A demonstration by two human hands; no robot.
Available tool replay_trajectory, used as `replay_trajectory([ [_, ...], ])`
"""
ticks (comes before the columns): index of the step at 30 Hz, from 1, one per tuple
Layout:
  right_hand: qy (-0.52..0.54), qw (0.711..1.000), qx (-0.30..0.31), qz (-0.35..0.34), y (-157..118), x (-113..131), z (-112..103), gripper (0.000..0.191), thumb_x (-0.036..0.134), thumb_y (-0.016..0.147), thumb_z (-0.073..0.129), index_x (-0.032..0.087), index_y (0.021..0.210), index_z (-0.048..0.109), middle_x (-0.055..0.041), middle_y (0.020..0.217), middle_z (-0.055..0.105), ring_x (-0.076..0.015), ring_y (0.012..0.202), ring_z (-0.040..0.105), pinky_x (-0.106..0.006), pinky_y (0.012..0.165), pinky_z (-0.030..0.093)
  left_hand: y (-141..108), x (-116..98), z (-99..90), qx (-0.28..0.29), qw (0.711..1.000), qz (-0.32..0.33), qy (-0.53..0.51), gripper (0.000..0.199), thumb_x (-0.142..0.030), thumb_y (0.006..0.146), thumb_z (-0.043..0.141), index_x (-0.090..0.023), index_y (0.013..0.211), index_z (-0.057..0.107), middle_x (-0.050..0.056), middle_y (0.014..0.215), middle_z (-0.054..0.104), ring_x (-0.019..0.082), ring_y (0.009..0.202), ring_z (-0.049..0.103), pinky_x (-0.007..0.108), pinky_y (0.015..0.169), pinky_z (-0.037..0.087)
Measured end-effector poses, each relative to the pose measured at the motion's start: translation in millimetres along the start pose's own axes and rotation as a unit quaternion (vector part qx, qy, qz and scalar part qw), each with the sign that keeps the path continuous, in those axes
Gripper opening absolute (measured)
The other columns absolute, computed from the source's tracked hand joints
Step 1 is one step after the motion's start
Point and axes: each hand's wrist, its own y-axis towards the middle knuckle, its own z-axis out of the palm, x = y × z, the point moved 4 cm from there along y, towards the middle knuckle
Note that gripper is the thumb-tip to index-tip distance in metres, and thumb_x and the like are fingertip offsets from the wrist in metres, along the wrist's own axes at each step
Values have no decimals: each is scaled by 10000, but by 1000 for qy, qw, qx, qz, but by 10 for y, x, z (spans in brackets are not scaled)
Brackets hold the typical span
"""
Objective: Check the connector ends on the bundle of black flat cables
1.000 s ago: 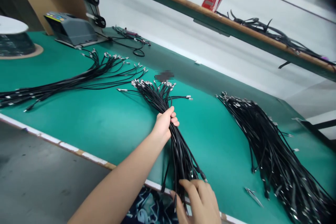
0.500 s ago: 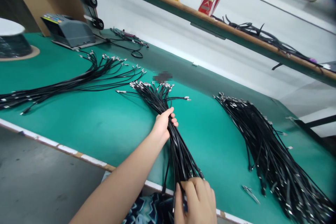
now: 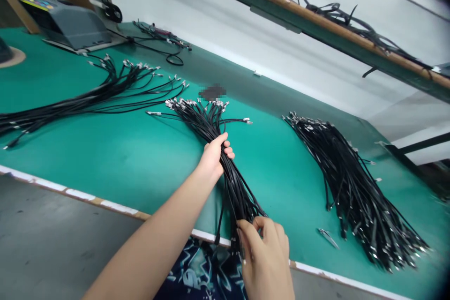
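Observation:
A bundle of black cables (image 3: 236, 183) with silver connectors at its far end lies across the green table toward my body. My left hand (image 3: 215, 153) is wrapped round the middle of this bundle. At the near end, by the table's front edge, my right hand (image 3: 264, 248) has its thumb and forefinger pinched together on a cable end, partly hidden by the fingers. A few cable ends hang over the edge beside it.
A larger pile of black cables (image 3: 348, 187) lies to the right, with small metal snips (image 3: 328, 238) near it. Another cable bunch (image 3: 101, 91) is at left, before a grey machine (image 3: 66, 21). A wood-edged shelf (image 3: 316, 28) runs above the table's back.
The view has shifted, so most things sit higher in the picture. My right hand has risen slightly and its fingers have changed position at the cable ends. My left hand keeps its grip.

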Motion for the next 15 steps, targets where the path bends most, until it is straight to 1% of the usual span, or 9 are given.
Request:
replay_trajectory([
  [2, -6, 1000, -2, 9, 31, 36, 17, 125, 251, 964, 581, 234, 1077, 633, -90, 933, 544, -270, 814, 507, -370, 683, 391, 2, 1, -4, 0, 1000, 0, -1, 235, -291, 957, 634, -147, 1143, 636, 52, 1029, 681, 149, 776, 664, 295, 643, 586],
  [5, -22, 999, -10, 35, 54, 70, 41, 129, 326, 959, 611, 228, 1043, 619, -105, 958, 550, -300, 861, 507, -388, 703, 370, 2, 1, -7, -2, 1000, 2, -3, 217, -287, 958, 633, -143, 1121, 638, 40, 987, 678, 132, 729, 651, 270, 604, 572],
  [9, -34, 998, -25, 52, 62, 86, 47, 109, 301, 978, 564, 224, 1043, 605, -114, 971, 553, -308, 883, 507, -400, 727, 368, -4, 1, -2, -3, 1000, 4, -2, 228, -290, 958, 633, -145, 1134, 637, 47, 1013, 680, 143, 758, 659, 286, 629, 580],
  [12, -36, 998, -38, 40, 64, 90, 28, 105, 269, 974, 559, 203, 1050, 590, -128, 1009, 567, -321, 935, 515, -424, 768, 384, -6, 4, -1, -3, 1000, 5, -2, 234, -291, 958, 633, -146, 1141, 636, 51, 1027, 681, 148, 774, 663, 295, 642, 585],
  [15, -30, 999, -39, 21, 67, 95, 8, 45, 224, 962, 568, 186, 986, 568, -129, 1010, 586, -327, 970, 519, -442, 802, 396, -3, 12, -6, -8, 1000, 5, -2, 222, -290, 959, 632, -144, 1125, 637, 43, 996, 679, 136, 739, 653, 276, 613, 574],
])
